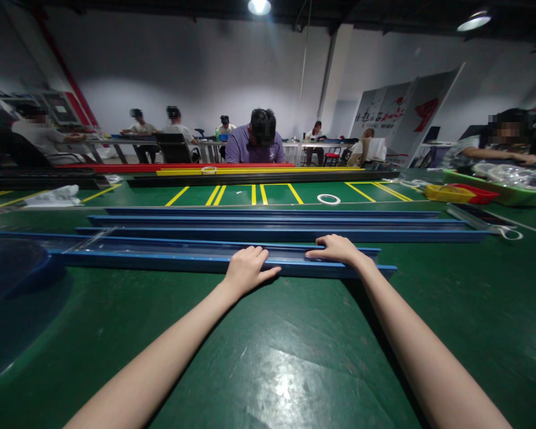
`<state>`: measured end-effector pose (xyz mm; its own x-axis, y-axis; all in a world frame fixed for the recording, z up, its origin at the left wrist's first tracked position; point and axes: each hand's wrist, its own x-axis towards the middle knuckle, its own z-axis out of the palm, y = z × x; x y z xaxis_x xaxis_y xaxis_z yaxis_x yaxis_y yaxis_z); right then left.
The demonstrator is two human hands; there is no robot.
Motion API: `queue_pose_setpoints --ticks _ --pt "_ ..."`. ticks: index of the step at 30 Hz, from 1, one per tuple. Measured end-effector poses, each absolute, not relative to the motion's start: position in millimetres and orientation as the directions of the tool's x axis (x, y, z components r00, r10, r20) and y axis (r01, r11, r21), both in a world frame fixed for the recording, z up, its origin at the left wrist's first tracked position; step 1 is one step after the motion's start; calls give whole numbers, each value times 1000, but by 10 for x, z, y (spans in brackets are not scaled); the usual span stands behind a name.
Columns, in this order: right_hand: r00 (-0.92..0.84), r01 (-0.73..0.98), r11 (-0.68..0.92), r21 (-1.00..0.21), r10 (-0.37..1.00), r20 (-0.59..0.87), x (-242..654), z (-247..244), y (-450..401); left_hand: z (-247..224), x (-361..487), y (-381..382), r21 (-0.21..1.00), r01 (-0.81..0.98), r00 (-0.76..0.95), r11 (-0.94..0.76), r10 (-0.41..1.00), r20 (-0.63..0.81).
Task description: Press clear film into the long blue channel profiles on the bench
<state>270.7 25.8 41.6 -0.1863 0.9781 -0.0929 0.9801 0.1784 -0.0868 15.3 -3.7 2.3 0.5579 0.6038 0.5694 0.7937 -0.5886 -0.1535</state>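
A long blue plastic channel [196,260] with raised side walls lies across the green table in front of me. My left hand [246,269] is closed over its near wall, fingers on the inside and thumb along the front face. Farther right, my right hand [335,249] reaches over the near wall and grips the far wall close to the channel's right end. Its fingertips are partly hidden. Just beyond, more blue channels [295,233] lie parallel to this one.
A blurred, clear blue-edged coil [13,268] sits at the left. Farther back are yellow strips [259,171], black strips [250,179], a white ring [329,199], a white cloth [53,196] and a green tray [509,190]. A person in purple [254,143] sits opposite.
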Motion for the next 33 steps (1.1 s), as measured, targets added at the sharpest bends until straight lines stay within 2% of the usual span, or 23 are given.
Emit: queue_pose_setpoints --ticks 21,27,33 --pt "-214 975 207 -85 974 -81 2709 409 262 19 149 -32 -149 795 557 -588 610 563" --pt "-288 948 275 -158 956 -65 2610 452 294 18 146 -29 -153 794 558 -589 605 567" --pt "-440 850 436 -296 896 57 2239 421 257 15 147 -31 -144 795 557 -590 613 561"
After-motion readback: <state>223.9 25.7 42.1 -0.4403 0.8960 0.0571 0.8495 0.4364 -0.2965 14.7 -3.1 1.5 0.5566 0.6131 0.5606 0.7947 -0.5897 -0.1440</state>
